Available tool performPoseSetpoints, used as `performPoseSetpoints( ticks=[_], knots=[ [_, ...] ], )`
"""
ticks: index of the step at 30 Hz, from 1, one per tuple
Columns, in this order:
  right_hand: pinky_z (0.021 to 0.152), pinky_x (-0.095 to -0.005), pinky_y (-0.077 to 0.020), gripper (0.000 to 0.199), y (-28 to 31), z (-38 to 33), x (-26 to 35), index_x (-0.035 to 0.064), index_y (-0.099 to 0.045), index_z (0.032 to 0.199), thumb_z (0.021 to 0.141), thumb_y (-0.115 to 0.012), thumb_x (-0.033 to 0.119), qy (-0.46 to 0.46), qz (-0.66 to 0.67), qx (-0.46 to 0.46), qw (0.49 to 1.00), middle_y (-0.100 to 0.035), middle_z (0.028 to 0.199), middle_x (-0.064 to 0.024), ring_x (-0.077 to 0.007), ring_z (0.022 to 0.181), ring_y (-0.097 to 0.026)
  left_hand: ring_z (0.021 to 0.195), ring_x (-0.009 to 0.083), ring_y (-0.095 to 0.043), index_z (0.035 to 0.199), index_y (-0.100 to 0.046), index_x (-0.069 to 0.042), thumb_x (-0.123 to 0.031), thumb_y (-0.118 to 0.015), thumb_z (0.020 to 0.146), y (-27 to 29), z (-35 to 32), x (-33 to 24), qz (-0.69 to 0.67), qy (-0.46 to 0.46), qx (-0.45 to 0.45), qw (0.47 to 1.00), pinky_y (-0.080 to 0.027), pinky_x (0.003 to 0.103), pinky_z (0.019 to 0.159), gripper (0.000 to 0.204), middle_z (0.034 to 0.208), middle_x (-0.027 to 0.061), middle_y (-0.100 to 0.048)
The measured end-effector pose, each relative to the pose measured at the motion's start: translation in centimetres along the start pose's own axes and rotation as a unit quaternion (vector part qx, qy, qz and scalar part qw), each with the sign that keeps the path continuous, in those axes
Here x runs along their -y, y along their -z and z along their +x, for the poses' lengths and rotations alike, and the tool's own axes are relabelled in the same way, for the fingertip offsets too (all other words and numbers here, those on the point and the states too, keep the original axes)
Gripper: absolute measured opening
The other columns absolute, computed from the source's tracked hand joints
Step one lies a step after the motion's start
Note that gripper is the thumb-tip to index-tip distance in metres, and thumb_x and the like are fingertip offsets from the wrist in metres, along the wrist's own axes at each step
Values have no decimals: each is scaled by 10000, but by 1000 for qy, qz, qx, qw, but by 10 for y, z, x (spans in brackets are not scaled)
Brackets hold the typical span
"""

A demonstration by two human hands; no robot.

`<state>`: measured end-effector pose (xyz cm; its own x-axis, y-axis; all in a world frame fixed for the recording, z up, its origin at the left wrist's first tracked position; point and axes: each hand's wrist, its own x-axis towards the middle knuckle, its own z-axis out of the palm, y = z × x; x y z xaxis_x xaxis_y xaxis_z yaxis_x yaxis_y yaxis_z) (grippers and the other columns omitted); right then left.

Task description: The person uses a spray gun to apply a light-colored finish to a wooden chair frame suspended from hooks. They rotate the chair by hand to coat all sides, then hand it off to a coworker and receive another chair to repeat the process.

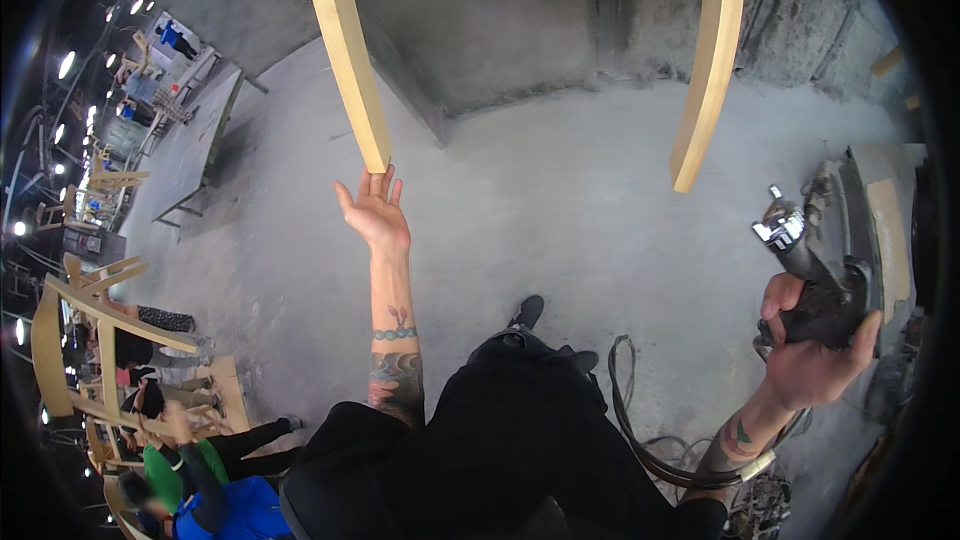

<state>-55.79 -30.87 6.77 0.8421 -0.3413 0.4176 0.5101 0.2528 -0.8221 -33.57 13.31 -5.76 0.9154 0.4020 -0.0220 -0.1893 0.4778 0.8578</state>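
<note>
My left hand [378, 215] reaches forward, palm up, fingers spread, with its fingertips at the lower end of a pale wooden leg [348, 60]; it does not wrap around the wood. A second, slightly curved wooden leg [710, 70] hangs to the right, apart from both hands. The upper ends of both legs run out of the frame. At the far right, my right hand [825, 365] is closed around a dark spray gun [818, 285] with a shiny chrome nozzle end [779, 227]. Part of the grip is hidden by the fingers.
A dark hose [640, 450] loops past my right forearm down to the floor [540, 200]. A grimy wall [500, 20] stands ahead. At left are a long table [205, 140], a wooden chair frame [110, 315], and several people, one in a blue top [235, 510].
</note>
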Motion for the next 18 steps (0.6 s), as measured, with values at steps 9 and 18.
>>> performPoseSetpoints(
  ticks=[9, 18],
  knots=[
    [384, -250, -270, 761, 20, 9, -26, -130, -628, 1134, 992, -525, 610, -116, -112, 77, 984, -661, 694, -226, -174, 479, -561, 1538, 375, -257, 1575, -251, 117, -663, -221, 1054, 6, 8, -10, -3, -14, 5, 1000, -159, 471, 1269, 938, 1603, 264, -368],
    [436, -277, -330, 805, 12, 21, -6, -86, -579, 1268, 1035, -308, 635, 46, 32, -5, 998, -637, 758, -200, -251, 580, -573, 1479, 351, -340, 1525, -352, 118, -725, -278, 1025, 0, 4, -10, 6, 11, 21, 1000, -252, 462, 1212, 982, 1494, 267, -472]
  ],
)
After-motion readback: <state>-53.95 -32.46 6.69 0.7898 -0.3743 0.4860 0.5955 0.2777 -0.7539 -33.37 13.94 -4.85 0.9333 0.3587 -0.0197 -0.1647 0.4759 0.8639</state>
